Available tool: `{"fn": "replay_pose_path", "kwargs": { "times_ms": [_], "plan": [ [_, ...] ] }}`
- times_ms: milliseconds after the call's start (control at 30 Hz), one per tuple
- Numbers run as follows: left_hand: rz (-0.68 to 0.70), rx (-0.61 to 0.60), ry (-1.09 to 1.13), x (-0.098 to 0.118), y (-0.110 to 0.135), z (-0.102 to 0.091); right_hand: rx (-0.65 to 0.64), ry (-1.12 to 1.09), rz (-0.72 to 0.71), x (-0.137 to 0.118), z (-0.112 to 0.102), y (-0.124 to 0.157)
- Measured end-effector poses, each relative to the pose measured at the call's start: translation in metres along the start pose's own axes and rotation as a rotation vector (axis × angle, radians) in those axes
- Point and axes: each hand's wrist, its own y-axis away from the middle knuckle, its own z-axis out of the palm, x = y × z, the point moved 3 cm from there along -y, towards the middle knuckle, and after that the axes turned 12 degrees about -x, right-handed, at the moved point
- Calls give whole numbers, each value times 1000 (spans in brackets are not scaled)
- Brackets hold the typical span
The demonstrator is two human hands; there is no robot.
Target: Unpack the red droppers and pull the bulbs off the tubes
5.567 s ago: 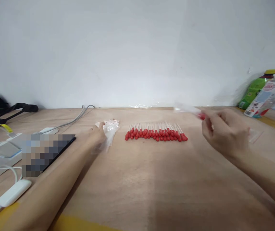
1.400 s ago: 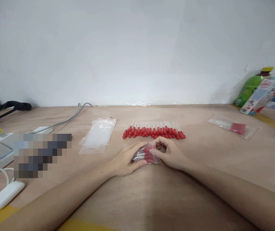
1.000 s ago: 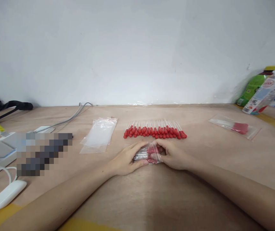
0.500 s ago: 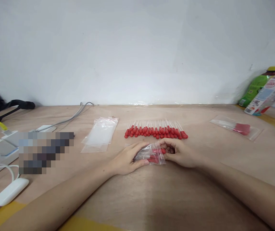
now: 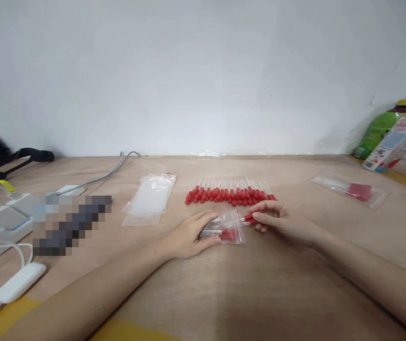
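Note:
My left hand [image 5: 189,234] grips a small clear zip bag [image 5: 224,228] lying on the wooden table [image 5: 224,293]; red-bulbed droppers show inside it. My right hand [image 5: 277,220] pinches the red bulb of one dropper [image 5: 249,218] at the bag's mouth, its thin tube pointing into the bag. Just beyond both hands lies a row of several red-bulbed droppers [image 5: 229,193]. A stack of empty clear bags [image 5: 149,203] lies to the left of the row.
A filled bag of droppers [image 5: 352,191] lies at the right. Bottles in plastic wrap [image 5: 391,135] stand at the far right by the wall. Cables, a white adapter [image 5: 20,282] and flat devices [image 5: 7,218] crowd the left side.
My right hand has drawn back to the right from the bag's mouth and now holds one dropper by its bulb. The left hand keeps the bag in place.

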Motion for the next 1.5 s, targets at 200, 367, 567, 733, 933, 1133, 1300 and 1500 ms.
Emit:
{"fn": "replay_pose_path", "kwargs": {
  "times_ms": [200, 367, 567, 733, 933, 1133, 1300, 1500],
  "plan": [
    [-1, -7, -8, -3, 0, 1, 243, 380, -125, -41, -65, 30],
    [-20, -2, -27, -6, 1, 3, 759, 774, -360, -38, -101, 39],
    [-21, -1, -32, -7, 0, 3, 712, 1200, -461, 12, -85, 18],
    [1, 7, -21, -6, 0, 2, 607, 1282, -462, 27, -72, 12],
    [11, 18, -24, -6, 0, 3, 579, 1286, -428, 29, -67, 11],
    [8, 18, -34, -6, 0, 3, 639, 1277, -516, 20, -68, 16],
    [-10, 9, -37, -6, 0, 3, 681, 1207, -572, 14, -64, 16],
    [2, 20, -32, -6, 0, 3, 643, 1244, -508, 14, -58, 11]
  ]
}}
